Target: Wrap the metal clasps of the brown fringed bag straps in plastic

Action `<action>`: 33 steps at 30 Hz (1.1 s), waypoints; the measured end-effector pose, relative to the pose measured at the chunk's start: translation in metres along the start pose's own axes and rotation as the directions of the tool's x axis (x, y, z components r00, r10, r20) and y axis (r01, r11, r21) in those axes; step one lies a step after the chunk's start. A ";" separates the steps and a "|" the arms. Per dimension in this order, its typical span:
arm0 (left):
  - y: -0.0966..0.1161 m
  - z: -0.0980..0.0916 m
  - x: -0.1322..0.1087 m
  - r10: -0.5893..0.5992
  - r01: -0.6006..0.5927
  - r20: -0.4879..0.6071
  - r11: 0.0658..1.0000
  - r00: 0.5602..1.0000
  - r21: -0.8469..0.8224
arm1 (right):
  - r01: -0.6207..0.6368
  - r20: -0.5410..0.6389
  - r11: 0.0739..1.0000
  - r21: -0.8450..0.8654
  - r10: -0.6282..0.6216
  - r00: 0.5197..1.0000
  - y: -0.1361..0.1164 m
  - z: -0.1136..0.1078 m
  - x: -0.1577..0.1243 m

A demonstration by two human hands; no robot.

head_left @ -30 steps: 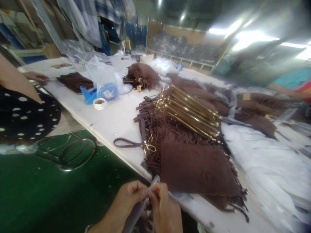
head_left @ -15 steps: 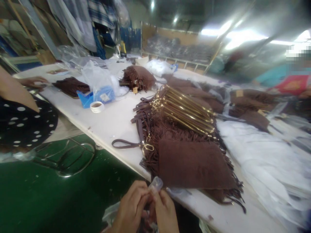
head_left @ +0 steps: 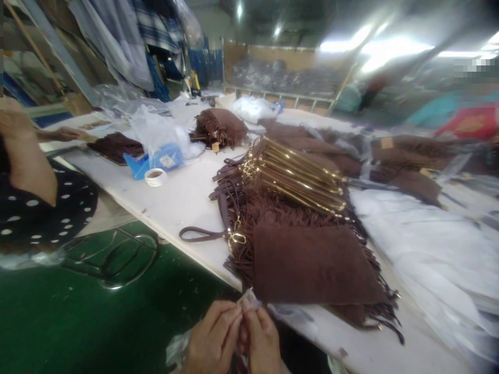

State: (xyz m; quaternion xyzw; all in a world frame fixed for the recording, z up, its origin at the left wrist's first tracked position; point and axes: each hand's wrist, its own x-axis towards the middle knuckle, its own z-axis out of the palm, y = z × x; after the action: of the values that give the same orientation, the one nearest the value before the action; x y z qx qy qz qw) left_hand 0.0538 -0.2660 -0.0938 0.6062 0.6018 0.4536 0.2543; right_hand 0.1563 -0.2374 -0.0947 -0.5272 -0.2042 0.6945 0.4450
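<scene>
My left hand [head_left: 212, 335] and my right hand [head_left: 264, 337] are close together at the table's near edge. Both pinch a small piece of clear plastic [head_left: 249, 298] between thumbs and fingers; part of whatever is in the hands is hidden. Just beyond them lies a flat brown suede pouch [head_left: 312, 265] with fringe along its sides. Behind it is a pile of fringed brown pouches with shiny gold metal edges [head_left: 296, 176]. A brown wrist strap [head_left: 200, 234] with a gold clasp hangs out to the left of the pile.
On the white table [head_left: 175, 202] are a roll of tape [head_left: 155, 177], a blue tape dispenser [head_left: 136, 165] and a clear bag [head_left: 150, 127]. More brown pouches [head_left: 222, 124] lie behind, white sheeting [head_left: 413, 244] to the right. A person in polka dots [head_left: 42, 208] works at left, near a metal stool [head_left: 128, 259].
The plastic piece between my fingertips has turned and looks more crumpled. My hands have shifted slightly. The person at left has moved an arm.
</scene>
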 end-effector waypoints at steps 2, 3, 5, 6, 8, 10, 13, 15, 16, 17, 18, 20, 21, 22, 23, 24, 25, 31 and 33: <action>0.003 0.000 0.001 -0.031 0.031 -0.001 0.999 1.000 0.025 | 0.002 -0.004 1.000 0.008 -0.001 1.000 0.000 0.000 -0.001; 0.005 0.000 0.003 -0.046 0.046 0.002 0.998 0.999 0.033 | 0.005 -0.012 1.000 0.010 -0.005 1.000 0.001 0.000 -0.001; 0.007 -0.001 0.006 -0.085 0.084 0.024 0.996 0.996 0.035 | 0.009 -0.029 1.000 0.013 -0.008 1.000 0.002 0.000 -0.001; 0.008 -0.002 0.008 -0.123 0.122 0.043 0.992 0.992 0.028 | 0.005 -0.036 1.000 0.014 -0.004 0.999 0.003 0.000 -0.001; 0.008 -0.001 0.011 -0.253 0.256 0.080 0.966 0.964 -0.026 | -0.004 -0.049 1.000 0.009 0.005 0.999 0.005 -0.001 -0.002; 0.009 0.000 0.012 -0.402 0.417 0.128 0.900 0.907 -0.128 | -0.010 -0.060 1.000 0.005 0.010 0.998 0.006 -0.001 -0.002; 0.011 0.003 0.011 -0.489 0.516 0.164 0.825 0.856 -0.230 | -0.010 -0.044 1.000 0.027 0.011 0.999 0.007 -0.003 -0.002; 0.013 0.003 0.008 -0.436 0.450 0.112 0.871 0.893 -0.195 | -0.010 -0.013 0.999 0.042 0.010 1.000 0.010 -0.004 -0.001; 0.015 0.003 0.006 -0.379 0.386 0.072 0.908 0.923 -0.161 | -0.013 0.008 0.999 0.051 0.013 1.000 0.012 -0.006 0.000; 0.016 0.002 0.004 -0.306 0.308 0.035 0.943 0.951 -0.125 | -0.019 0.029 0.998 0.061 0.018 0.999 0.014 -0.007 0.002; 0.016 0.002 0.002 -0.232 0.231 0.003 0.969 0.973 -0.093 | -0.028 0.050 0.997 0.072 0.025 0.998 0.017 -0.008 0.003; 0.017 0.001 0.001 -0.161 0.158 -0.043 0.986 0.986 -0.058 | -0.051 0.078 0.995 0.091 0.044 0.996 0.022 -0.010 0.006; 0.017 0.002 0.001 -0.190 0.187 -0.053 0.980 0.980 -0.067 | -0.055 0.079 0.994 0.093 0.048 0.996 0.024 -0.010 0.007; 0.017 0.002 0.001 -0.258 0.252 -0.053 0.963 0.965 -0.097 | -0.056 0.077 0.994 0.091 0.049 0.996 0.026 -0.010 0.008; 0.018 0.003 0.002 -0.348 0.339 -0.041 0.929 0.937 -0.146 | -0.053 0.076 0.995 0.090 0.046 0.996 0.026 -0.010 0.008; 0.018 0.003 0.004 -0.441 0.429 -0.016 0.879 0.897 -0.207 | -0.047 0.073 0.994 0.094 0.040 0.997 0.026 -0.010 0.008; 0.019 0.004 0.005 -0.522 0.507 0.018 0.818 0.853 -0.270 | -0.045 0.073 0.994 0.100 0.038 0.997 0.026 -0.011 0.008; 0.022 0.001 0.016 -0.704 0.691 0.204 0.524 0.680 -0.498 | -0.090 0.120 0.990 0.106 0.078 0.990 0.025 -0.014 0.008; 0.019 -0.003 0.021 -0.709 0.720 0.281 0.446 0.647 -0.532 | -0.095 0.123 0.989 0.117 0.081 0.989 0.025 -0.016 0.009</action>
State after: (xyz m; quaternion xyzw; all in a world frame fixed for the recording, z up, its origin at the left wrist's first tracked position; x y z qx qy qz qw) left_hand 0.0583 -0.2490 -0.0709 0.1860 0.6201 0.4646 0.6042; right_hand 0.1600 -0.2463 -0.1241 -0.4654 -0.1636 0.7547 0.4326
